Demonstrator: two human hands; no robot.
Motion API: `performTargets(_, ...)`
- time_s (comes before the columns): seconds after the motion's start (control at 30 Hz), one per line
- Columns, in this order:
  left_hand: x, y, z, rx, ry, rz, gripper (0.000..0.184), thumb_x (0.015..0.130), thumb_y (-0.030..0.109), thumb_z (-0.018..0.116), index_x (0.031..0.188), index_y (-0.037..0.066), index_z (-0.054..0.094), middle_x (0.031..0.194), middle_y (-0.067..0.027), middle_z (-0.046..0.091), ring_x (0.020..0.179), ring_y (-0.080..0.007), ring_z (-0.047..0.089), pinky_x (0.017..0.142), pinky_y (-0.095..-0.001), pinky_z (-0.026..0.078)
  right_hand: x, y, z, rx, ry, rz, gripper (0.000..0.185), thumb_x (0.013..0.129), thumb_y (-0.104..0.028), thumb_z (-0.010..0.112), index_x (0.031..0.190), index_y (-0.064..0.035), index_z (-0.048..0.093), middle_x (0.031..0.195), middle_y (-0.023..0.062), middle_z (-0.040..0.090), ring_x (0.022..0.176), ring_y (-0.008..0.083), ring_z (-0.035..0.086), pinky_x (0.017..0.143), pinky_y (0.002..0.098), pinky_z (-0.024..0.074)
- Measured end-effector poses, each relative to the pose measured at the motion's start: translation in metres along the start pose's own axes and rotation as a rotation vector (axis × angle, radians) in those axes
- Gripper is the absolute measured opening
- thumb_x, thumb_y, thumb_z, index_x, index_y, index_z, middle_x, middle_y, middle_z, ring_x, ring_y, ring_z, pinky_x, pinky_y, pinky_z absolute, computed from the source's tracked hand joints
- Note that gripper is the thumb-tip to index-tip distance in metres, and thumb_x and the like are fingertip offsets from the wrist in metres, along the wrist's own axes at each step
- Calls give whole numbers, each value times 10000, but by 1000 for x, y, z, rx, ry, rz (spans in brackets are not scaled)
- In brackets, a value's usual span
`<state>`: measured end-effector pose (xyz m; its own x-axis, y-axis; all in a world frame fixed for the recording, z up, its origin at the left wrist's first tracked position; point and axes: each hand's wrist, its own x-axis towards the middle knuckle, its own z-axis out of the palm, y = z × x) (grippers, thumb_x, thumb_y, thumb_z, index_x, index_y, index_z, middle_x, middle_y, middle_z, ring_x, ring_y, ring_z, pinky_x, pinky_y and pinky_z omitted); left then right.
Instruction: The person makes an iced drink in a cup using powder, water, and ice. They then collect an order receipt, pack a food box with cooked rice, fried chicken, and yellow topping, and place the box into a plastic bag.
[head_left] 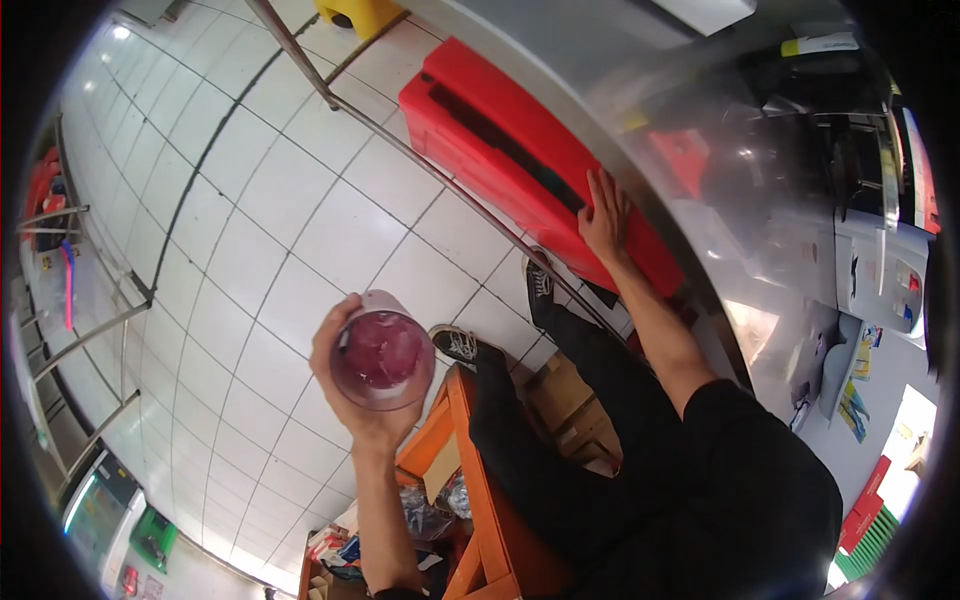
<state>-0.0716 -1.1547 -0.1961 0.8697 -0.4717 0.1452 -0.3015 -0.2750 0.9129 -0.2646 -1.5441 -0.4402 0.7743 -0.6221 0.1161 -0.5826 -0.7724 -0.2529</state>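
My left hand (340,385) is wrapped around a clear cup (425,375) and holds it up over the tiled floor. Looking into the cup, I see dark pinkish-red contents (385,350); whether they are liquid or solid, I cannot tell. My right hand (605,220) rests on a big red box (480,110) beneath the metal counter. Its fingers are stretched out and touch the box near a long dark gap (510,150) along the top. What lies inside the gap is hidden in shadow.
A stainless steel counter (690,170) runs along the right, with a metal rail (430,170) below. An orange wooden frame (480,480) with packages and bags stands by my legs. Cardboard (570,405) lies near my feet. Metal racks (95,340) are at the left.
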Motion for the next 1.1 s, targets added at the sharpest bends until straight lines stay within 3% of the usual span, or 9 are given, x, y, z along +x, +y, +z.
performTargets(0.1,6,38,-1,-60,-10,39,906,652,111,918,1368,34,368,1399,-169,474,1246,-262,526,987,-372,525,-45,-53,-58,454,-101,-113,658,823,-25,604,1468,-32,473,1417,228,548,1330,404,505,1128,456,393)
performTargets(0.2,6,95,1,-136,-100,25,935,662,74,908,1411,41,349,1411,-178,474,1252,-275,535,1004,-380,518,-112,-95,-90,454,-168,-108,555,819,-17,593,1370,-11,530,1349,207,585,1209,408,593,1038,456,474)
performTargets(0.27,13,147,9,-193,-217,59,923,675,41,892,1426,37,355,1412,-184,483,1196,-263,581,978,-368,534,-168,-126,-115,595,-275,-18,334,824,-104,628,1151,-34,628,1181,173,634,1109,359,628,925,463,502)
performTargets(0.47,17,317,80,-335,-649,101,841,664,10,881,1386,73,455,1196,-109,616,1079,-213,644,922,-340,549,-193,-174,-329,727,-1213,-47,388,910,-268,591,1220,-41,643,1102,136,696,1036,318,667,888,444,511)
performTargets(0.7,-16,388,258,-484,-802,501,741,696,157,886,1331,69,515,1207,-151,620,1067,-306,653,936,-393,534,-160,-142,-487,780,-1047,-99,505,938,-344,605,1357,-64,567,1265,159,649,1193,298,614,1025,431,466)
performTargets(0.83,-52,413,345,-574,-923,390,662,704,198,882,1267,50,565,1163,-170,638,1041,-315,653,905,-408,535,-169,-101,-497,650,-771,-132,576,935,-345,639,1402,-31,517,1380,225,567,1313,398,508,1137,485,363)
performTargets(0.87,-64,407,368,-632,-995,389,707,705,235,845,1306,24,537,1249,-202,570,1166,-364,571,1027,-435,455,-158,-98,-507,716,-745,-61,617,945,-370,633,1434,-28,479,1437,242,511,1366,395,452,1168,478,325)
performTargets(1.03,-124,373,462,-575,-978,557,826,587,267,853,1296,35,500,1107,-137,612,1024,-306,605,911,-441,510,-109,-78,-535,593,-839,6,687,974,-440,593,1506,-48,406,1538,239,414,1450,364,361,1199,471,279)
performTargets(1.1,-114,383,478,-761,-1171,547,747,547,161,913,1159,46,501,904,-52,659,816,-194,661,715,-385,544,-84,-68,-530,571,-904,-84,679,978,-440,587,1500,-43,413,1532,238,423,1442,361,370,1194,471,285)
